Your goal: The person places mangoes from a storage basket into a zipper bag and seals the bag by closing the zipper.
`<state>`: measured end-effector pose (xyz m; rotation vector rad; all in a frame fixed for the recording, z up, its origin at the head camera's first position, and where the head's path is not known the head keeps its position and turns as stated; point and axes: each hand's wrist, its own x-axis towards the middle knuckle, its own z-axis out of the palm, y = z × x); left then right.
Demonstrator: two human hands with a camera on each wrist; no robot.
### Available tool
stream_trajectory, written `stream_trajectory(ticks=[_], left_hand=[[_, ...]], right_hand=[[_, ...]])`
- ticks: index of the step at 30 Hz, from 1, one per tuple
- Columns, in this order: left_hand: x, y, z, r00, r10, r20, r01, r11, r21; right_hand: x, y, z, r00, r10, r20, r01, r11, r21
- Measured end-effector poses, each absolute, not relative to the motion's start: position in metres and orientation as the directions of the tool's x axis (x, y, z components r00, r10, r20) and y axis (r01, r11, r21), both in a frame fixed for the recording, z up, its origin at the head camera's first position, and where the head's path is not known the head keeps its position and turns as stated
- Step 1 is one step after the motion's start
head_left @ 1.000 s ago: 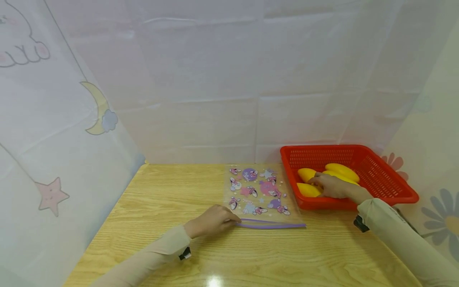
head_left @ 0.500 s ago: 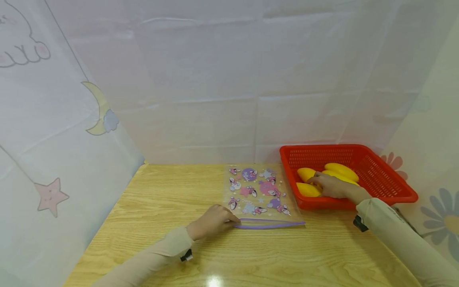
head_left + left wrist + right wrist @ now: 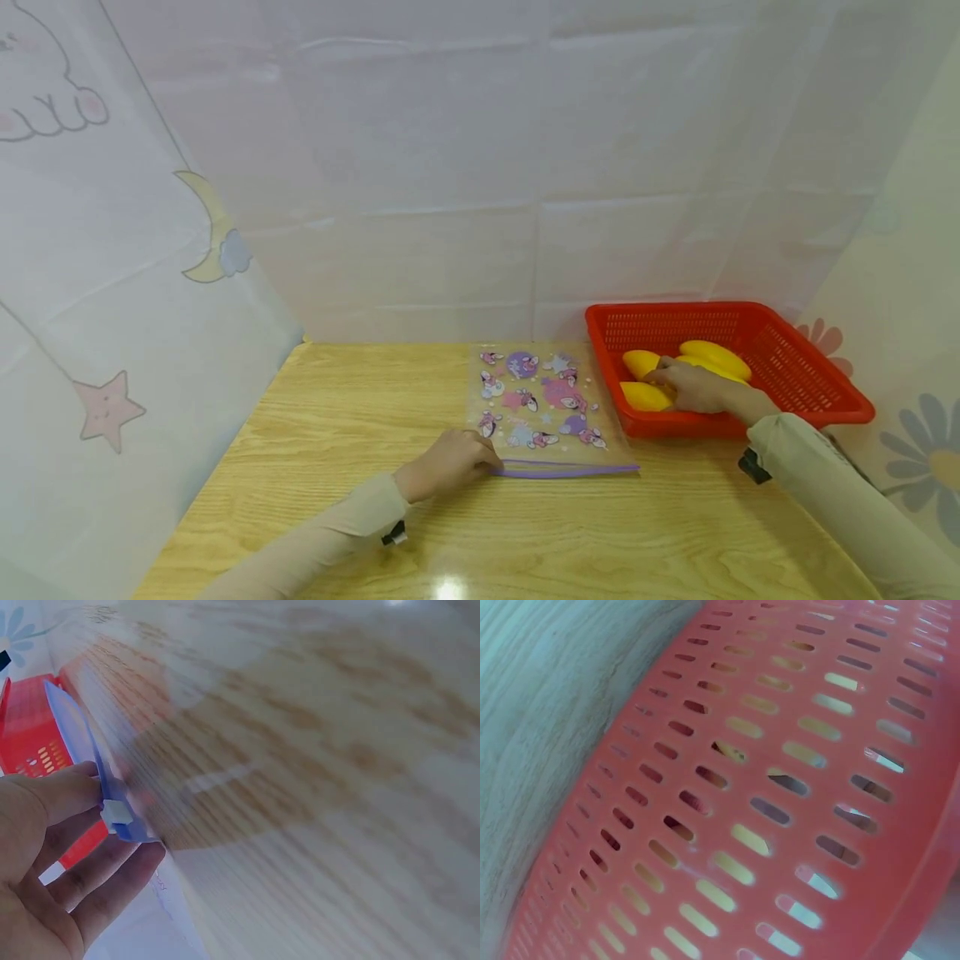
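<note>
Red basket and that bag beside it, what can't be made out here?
Head view: the right hand partly covers yellow pieces; their count is unclear.
Head view: the left hand hides the near left corner of the bag.
Right wrist view: the wall of the red basket hides most contents.
Left wrist view: the left edge cuts off part of the red basket.

Two hands [image 3: 450, 463], one bag [image 3: 551, 400], one basket [image 3: 663, 428], at least four yellow pieces [image 3: 647, 397]
One surface [image 3: 360, 387] carries one bag and one basket; four yellow pieces can be counted inside, though one of the two hands blocks a full tally. The bag has one white slider [image 3: 116, 815]. Sleeves [image 3: 333, 527] number two, as do black patches [image 3: 753, 467] near the cuffs. Printed on the walls are one moon [image 3: 208, 223], one star [image 3: 108, 410], one cut-off animal drawing [image 3: 41, 83] and two plainly visible flowers [image 3: 933, 458].
</note>
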<state>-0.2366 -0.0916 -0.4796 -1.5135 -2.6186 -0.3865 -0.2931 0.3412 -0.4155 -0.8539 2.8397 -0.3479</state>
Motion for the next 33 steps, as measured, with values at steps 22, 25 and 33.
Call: stream_trajectory(ticks=[22, 25, 33], left_hand=[[-0.236, -0.087, -0.481, -0.559, 0.801, 0.214, 0.829, 0.54, 0.142], [-0.236, -0.087, -0.482, -0.565, 0.79, 0.239, 0.824, 0.552, 0.125], [-0.237, -0.088, -0.481, -0.572, 0.765, 0.295, 0.816, 0.566, 0.115]], right_hand=[[-0.283, 0.348, -0.399, -0.86, -0.508, -0.05, -0.47, 0.827, -0.308], [-0.283, 0.35, -0.4, -0.862, -0.506, -0.035, -0.473, 0.825, -0.309], [-0.284, 0.354, -0.405, -0.869, -0.494, 0.017, -0.477, 0.829, -0.293]])
